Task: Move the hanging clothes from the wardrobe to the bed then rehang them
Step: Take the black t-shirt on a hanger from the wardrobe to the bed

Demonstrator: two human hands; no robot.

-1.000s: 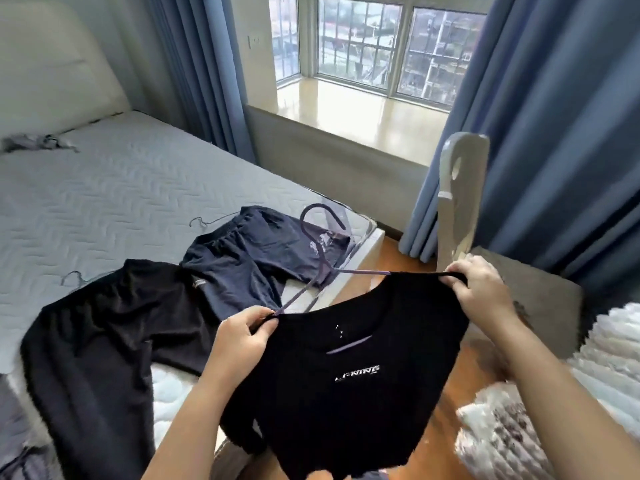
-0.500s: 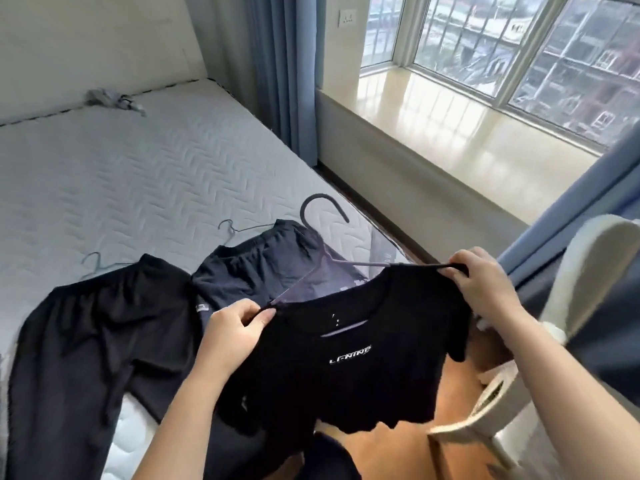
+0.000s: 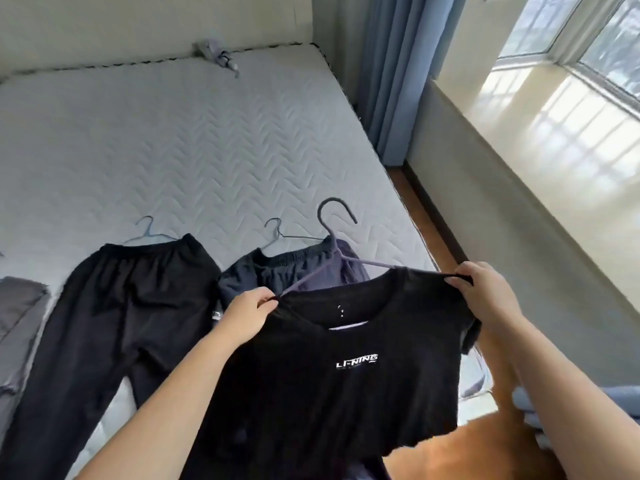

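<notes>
I hold up a black T-shirt [image 3: 332, 382] with a white logo, hung on a purple hanger [image 3: 337, 220]. My left hand [image 3: 247, 315] pinches its left shoulder and my right hand [image 3: 485, 296] grips its right shoulder. It hangs over the bed's near right corner. Black trousers [image 3: 114, 313] on a light blue hanger [image 3: 147, 233] lie flat on the bed [image 3: 173, 150]. To their right lie dark navy shorts [image 3: 277, 271] on a grey hanger [image 3: 277, 232], partly hidden behind the shirt.
A grey garment [image 3: 17, 306] lies at the bed's left edge, and a small grey cloth [image 3: 216, 55] at the headboard. Blue curtains [image 3: 391, 74], a windowsill ledge [image 3: 554, 133] and a strip of wooden floor [image 3: 429, 220] run along the right.
My view has swung left and down toward the bed, so the chair has left the frame. The shirt stays held by both hands and now hangs closer over the mattress.
</notes>
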